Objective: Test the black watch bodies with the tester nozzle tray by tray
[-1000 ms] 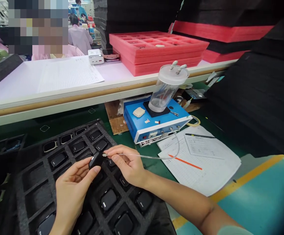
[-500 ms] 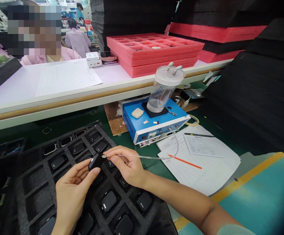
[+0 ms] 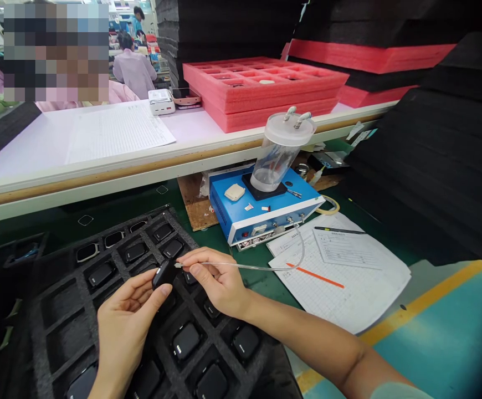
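Observation:
Between thumb and fingers, my left hand (image 3: pixel 131 316) holds a small black device (image 3: pixel 164 275) over the black foam tray (image 3: pixel 68 346). My right hand (image 3: pixel 220 282) pinches the end of a thin clear tube (image 3: pixel 261 268), whose small pale tip touches the device's upper right edge. The tube curves back to the front of a blue box (image 3: pixel 241 213). Several similar black devices, such as one (image 3: pixel 186 341), lie in the tray's compartments below my hands.
A clear cylinder (image 3: pixel 275 160) stands tilted on the blue box. Papers (image 3: pixel 361 288) with an orange stick (image 3: pixel 316 275) and a pen lie at right. Red foam trays (image 3: pixel 261 100) rest on the shelf (image 3: pixel 120 172). A person in pink (image 3: pixel 124 91) sits behind it.
The whole view has shifted slightly, so things appear a little further right. My hands keep the same hold, with the tube tip still against the device.

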The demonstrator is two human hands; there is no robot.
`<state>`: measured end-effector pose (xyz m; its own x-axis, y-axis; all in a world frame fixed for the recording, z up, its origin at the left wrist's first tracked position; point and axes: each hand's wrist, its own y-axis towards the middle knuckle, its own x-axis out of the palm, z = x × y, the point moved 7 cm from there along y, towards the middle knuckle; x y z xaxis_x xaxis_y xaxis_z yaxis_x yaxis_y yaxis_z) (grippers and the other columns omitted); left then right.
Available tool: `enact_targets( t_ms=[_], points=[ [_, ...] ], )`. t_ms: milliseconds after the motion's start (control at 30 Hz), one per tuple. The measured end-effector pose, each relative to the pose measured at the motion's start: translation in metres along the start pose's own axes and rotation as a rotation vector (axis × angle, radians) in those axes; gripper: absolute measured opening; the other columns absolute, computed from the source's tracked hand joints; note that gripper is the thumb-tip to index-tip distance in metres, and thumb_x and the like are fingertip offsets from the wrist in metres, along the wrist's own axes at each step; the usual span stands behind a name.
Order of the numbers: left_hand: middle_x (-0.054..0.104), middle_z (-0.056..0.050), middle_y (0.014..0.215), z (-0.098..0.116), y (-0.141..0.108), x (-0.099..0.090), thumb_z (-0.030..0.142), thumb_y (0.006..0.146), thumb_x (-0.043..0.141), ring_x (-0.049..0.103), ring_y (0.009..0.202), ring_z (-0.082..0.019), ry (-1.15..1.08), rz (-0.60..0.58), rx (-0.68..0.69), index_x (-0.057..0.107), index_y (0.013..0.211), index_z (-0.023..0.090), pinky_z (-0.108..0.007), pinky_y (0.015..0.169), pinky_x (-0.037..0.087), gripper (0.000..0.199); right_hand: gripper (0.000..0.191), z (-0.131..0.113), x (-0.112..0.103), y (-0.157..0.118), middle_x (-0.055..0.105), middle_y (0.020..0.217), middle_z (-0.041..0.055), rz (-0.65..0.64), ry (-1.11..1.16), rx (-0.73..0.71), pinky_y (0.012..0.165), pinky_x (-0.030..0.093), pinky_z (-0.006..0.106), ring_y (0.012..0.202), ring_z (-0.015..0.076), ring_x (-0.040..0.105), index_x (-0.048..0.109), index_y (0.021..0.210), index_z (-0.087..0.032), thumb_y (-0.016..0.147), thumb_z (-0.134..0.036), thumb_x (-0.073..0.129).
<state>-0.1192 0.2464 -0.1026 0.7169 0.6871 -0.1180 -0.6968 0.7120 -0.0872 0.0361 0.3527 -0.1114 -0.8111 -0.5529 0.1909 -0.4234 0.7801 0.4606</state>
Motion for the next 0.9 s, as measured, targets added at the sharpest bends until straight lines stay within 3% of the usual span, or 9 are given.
enact_targets(
  t_ms=[200, 500, 900],
  points=[
    [0.081, -0.008, 0.088, 0.0005, 0.0009, 0.0000, 0.034, 0.053, 0.095, 0.078, 0.084, -0.025, 0.009, 0.008, 0.005, 0.078, 0.094, 0.016, -0.031, 0.081, 0.065, 0.048, 0.018, 0.0020, 0.0004, -0.0004, 0.074, 0.105, 0.0075, -0.001, 0.006, 0.011, 0.082, 0.063, 0.032, 0.096, 0.0182, 0.073, 0.073, 0.102, -0.022, 0.097, -0.033, 0.059],
    [0.081, -0.007, 0.091, -0.0007, -0.0007, 0.0004, 0.031, 0.056, 0.095, 0.078, 0.085, -0.020, -0.025, -0.024, -0.003, 0.078, 0.095, 0.017, -0.023, 0.082, 0.062, 0.045, 0.019, 0.0020, 0.0002, -0.0018, 0.074, 0.106, 0.0079, -0.008, 0.001, 0.024, 0.084, 0.063, 0.033, 0.097, 0.0183, 0.072, 0.074, 0.104, -0.023, 0.098, -0.033, 0.059],
    [0.081, -0.008, 0.090, 0.0014, -0.0021, 0.0025, 0.033, 0.055, 0.095, 0.078, 0.085, -0.023, -0.024, -0.036, -0.013, 0.078, 0.093, 0.016, -0.030, 0.085, 0.063, 0.045, 0.018, 0.0033, 0.0006, -0.0034, 0.074, 0.107, 0.0078, -0.012, 0.006, 0.019, 0.084, 0.064, 0.034, 0.097, 0.0186, 0.072, 0.073, 0.104, -0.024, 0.098, -0.032, 0.059]
  ],
)
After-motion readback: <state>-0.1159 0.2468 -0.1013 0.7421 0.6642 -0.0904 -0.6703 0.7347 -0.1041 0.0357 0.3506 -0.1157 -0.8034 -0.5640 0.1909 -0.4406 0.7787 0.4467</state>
